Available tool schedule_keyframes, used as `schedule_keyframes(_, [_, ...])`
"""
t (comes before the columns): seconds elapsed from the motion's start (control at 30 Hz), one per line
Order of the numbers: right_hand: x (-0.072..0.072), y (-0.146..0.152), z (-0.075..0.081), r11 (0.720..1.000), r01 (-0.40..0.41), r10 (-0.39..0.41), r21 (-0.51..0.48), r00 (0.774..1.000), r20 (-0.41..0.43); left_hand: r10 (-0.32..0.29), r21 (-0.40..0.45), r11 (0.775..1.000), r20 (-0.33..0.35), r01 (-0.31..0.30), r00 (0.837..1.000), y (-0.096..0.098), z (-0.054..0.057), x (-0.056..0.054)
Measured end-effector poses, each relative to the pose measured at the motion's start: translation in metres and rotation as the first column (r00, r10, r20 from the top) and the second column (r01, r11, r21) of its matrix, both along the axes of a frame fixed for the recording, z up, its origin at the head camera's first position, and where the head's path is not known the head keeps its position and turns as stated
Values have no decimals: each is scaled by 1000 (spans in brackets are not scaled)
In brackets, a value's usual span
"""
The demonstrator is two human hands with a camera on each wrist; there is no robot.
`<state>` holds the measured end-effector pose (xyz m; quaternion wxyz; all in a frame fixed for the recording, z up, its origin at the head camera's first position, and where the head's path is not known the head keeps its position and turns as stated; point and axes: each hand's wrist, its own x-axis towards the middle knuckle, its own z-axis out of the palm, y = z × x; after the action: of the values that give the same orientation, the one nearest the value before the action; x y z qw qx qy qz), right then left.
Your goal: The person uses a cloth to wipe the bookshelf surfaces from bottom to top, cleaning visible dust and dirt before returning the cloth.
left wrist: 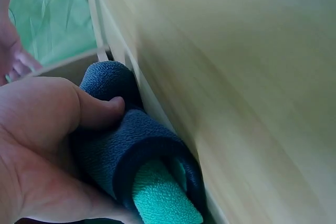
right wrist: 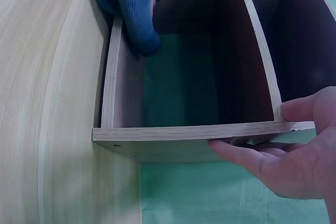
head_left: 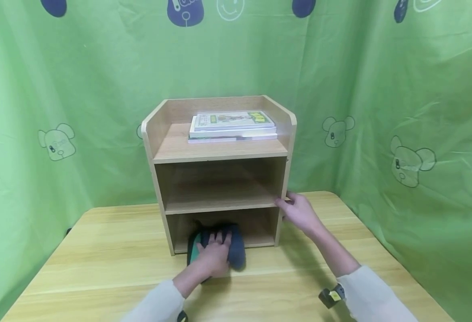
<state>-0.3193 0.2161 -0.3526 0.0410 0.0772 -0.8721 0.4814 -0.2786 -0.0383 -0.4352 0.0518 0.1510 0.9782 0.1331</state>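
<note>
One blue-and-green cloth bundle [left wrist: 144,129], gripped in my left hand [head_left: 213,259]; location, front edge of the bottom compartment [head_left: 258,228]. One wooden shelf [head_left: 220,209], upright on the table [head_left: 111,250], right side wall [head_left: 286,174] gripped by my right hand [head_left: 301,212] at middle-board height. Books [head_left: 233,127], stacked, top tier.

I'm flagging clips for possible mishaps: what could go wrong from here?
The blue-and-green fabric bundle lies across the front edge of the bottom compartment, so it could slip onto the table if the left hand lets go. A hard push might shift the shelf unit, since the right hand grips only one side. A strong jolt could slide the stacked books on top.
</note>
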Motion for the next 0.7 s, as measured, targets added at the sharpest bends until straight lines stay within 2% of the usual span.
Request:
schedule_keyframes(0.13, [-2,2,0,1000,2,-2,-1,1000,8,-25,-25,999,-4,25,1000,24,-1,-1])
schedule_keyframes(0.23, [-3,3,-2,1000,2,-1,-7,1000,12,-31,-56,998,-12,30,999,33,0,1])
schedule_keyframes(0.33, [-3,2,-3,1000,0,1,-12,1000,13,-45,-44,998,-4,44,999,32,2,2])
schedule_keyframes(0.43, [-2,2,-2,1000,1,-1,-7,1000,11,-87,-17,996,31,87,996,24,7,1])
schedule_keyframes(0.53, [-2,3,-2,1000,3,-3,3,1000,12,-116,48,992,66,113,991,13,16,0])
schedule_keyframes(0.6, [-1,2,-1,1000,4,-4,5,1000,11,-118,121,987,63,110,991,6,25,-2])
schedule_keyframes(0.7, [-2,2,0,1000,4,-4,8,1000,10,-113,272,957,14,105,994,-7,45,-6])
